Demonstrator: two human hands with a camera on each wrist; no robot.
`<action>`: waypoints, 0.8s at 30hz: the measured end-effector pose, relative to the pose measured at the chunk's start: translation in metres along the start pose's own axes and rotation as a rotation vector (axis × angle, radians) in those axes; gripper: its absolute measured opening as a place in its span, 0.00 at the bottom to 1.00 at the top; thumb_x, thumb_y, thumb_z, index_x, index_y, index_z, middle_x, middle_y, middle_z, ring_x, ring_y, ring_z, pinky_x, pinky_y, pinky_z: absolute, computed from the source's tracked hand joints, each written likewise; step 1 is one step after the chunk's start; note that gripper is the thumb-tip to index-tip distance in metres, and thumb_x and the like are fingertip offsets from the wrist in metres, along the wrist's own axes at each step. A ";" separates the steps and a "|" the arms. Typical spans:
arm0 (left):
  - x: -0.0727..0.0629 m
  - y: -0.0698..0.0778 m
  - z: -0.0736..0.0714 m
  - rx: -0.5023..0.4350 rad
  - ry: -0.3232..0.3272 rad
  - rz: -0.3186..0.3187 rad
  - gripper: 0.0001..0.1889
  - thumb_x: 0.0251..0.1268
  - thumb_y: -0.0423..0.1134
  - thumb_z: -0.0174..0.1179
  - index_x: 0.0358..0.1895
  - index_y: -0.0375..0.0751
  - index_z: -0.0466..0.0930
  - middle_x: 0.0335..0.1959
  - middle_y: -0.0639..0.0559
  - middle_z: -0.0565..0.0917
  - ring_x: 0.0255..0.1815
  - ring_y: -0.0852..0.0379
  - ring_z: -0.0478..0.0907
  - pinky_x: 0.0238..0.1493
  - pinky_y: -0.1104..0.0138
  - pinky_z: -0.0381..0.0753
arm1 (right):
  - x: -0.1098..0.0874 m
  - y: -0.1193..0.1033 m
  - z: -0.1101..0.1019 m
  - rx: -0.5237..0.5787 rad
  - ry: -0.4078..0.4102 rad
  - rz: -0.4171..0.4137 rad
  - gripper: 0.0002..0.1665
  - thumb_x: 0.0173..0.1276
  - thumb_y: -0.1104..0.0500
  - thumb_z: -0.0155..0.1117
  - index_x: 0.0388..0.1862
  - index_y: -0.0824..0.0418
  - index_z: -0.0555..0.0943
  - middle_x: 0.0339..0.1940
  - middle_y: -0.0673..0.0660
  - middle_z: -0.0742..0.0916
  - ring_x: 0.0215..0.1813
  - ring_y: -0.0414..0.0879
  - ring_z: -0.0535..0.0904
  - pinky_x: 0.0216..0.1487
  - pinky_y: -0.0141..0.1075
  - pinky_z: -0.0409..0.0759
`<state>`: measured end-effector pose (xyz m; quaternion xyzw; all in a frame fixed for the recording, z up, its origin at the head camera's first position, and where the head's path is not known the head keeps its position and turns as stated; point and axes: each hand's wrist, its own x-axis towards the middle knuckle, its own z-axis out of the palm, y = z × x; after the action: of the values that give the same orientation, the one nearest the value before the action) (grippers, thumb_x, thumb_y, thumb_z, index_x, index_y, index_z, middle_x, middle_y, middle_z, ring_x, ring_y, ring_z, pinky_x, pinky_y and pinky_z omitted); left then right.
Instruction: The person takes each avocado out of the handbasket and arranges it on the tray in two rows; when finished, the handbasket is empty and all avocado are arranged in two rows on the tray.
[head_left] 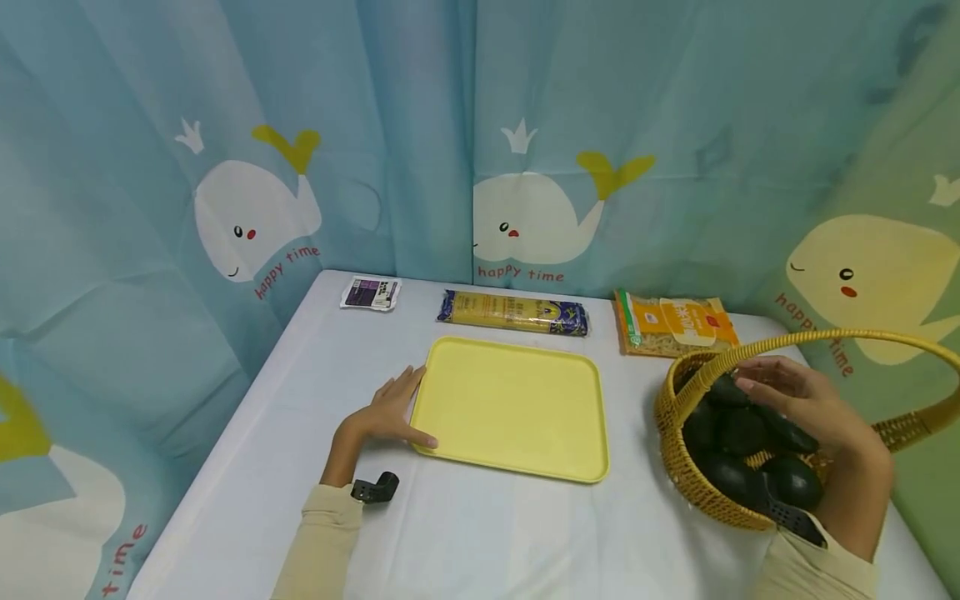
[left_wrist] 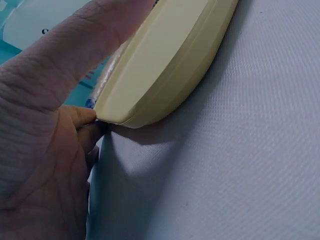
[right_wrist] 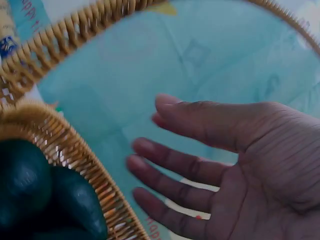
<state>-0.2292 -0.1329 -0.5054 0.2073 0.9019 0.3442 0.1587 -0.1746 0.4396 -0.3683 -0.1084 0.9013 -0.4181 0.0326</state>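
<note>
My left hand (head_left: 386,408) holds the left side of a yellow tray (head_left: 517,408). Its thumb (left_wrist: 95,42) reaches over the tray, and fingertips meet the edge in the left wrist view. Over a wicker basket (head_left: 678,458) at the right is my right hand (head_left: 810,404), fingers parted and nothing between them. Several dark green avocados (head_left: 742,431) fill the basket, their shiny skins (right_wrist: 22,180) showing beside the hand in the right wrist view. The basket's tall handle (head_left: 832,335) arches above that hand.
Along the table's back lie a small dark-and-white packet (head_left: 371,293), a long pack of noodles (head_left: 513,312) and an orange-fronted food bag (head_left: 675,323). A whale-print curtain (head_left: 420,125) hangs behind the white-covered table (head_left: 487,533).
</note>
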 end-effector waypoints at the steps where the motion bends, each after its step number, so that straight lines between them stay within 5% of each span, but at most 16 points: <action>1: 0.000 0.000 0.000 0.002 0.001 0.003 0.74 0.31 0.70 0.74 0.79 0.38 0.38 0.80 0.38 0.45 0.81 0.41 0.37 0.78 0.44 0.38 | 0.002 0.001 -0.004 -0.021 0.009 0.028 0.14 0.75 0.61 0.54 0.58 0.54 0.73 0.46 0.28 0.81 0.45 0.21 0.78 0.41 0.18 0.76; 5: 0.000 0.002 0.000 0.006 0.009 0.021 0.73 0.32 0.64 0.76 0.79 0.36 0.39 0.80 0.37 0.45 0.81 0.40 0.38 0.77 0.42 0.38 | 0.013 0.006 -0.014 -0.132 0.006 0.119 0.16 0.74 0.53 0.57 0.57 0.56 0.72 0.45 0.26 0.78 0.44 0.18 0.74 0.39 0.19 0.74; 9: -0.002 0.002 0.002 0.049 0.020 0.039 0.71 0.34 0.60 0.77 0.78 0.35 0.40 0.80 0.37 0.47 0.81 0.39 0.39 0.75 0.41 0.42 | 0.025 0.016 -0.014 -0.145 -0.025 0.125 0.19 0.73 0.53 0.60 0.56 0.62 0.75 0.43 0.29 0.80 0.44 0.20 0.74 0.39 0.26 0.79; 14: -0.007 0.003 0.004 0.038 0.037 0.053 0.71 0.34 0.59 0.77 0.78 0.34 0.40 0.80 0.37 0.47 0.81 0.39 0.39 0.74 0.39 0.43 | 0.041 0.035 -0.010 -0.125 -0.045 0.050 0.14 0.71 0.58 0.62 0.55 0.52 0.79 0.40 0.31 0.84 0.40 0.28 0.79 0.34 0.37 0.82; 18: -0.010 0.002 0.008 0.007 0.056 0.062 0.72 0.32 0.59 0.77 0.78 0.34 0.40 0.80 0.36 0.46 0.81 0.38 0.38 0.74 0.38 0.45 | 0.047 0.046 -0.009 -0.120 -0.089 0.068 0.12 0.71 0.59 0.62 0.51 0.48 0.79 0.39 0.32 0.84 0.39 0.29 0.79 0.34 0.36 0.81; 24: -0.011 -0.001 0.018 -0.047 0.083 0.048 0.72 0.34 0.61 0.76 0.79 0.35 0.37 0.80 0.37 0.42 0.81 0.39 0.36 0.73 0.38 0.44 | 0.053 0.053 -0.006 -0.167 -0.146 0.145 0.19 0.70 0.54 0.64 0.55 0.63 0.78 0.44 0.47 0.86 0.42 0.26 0.77 0.40 0.32 0.80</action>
<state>-0.2122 -0.1289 -0.5168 0.2105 0.8941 0.3773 0.1175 -0.2361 0.4659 -0.4034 -0.0754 0.9337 -0.3290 0.1192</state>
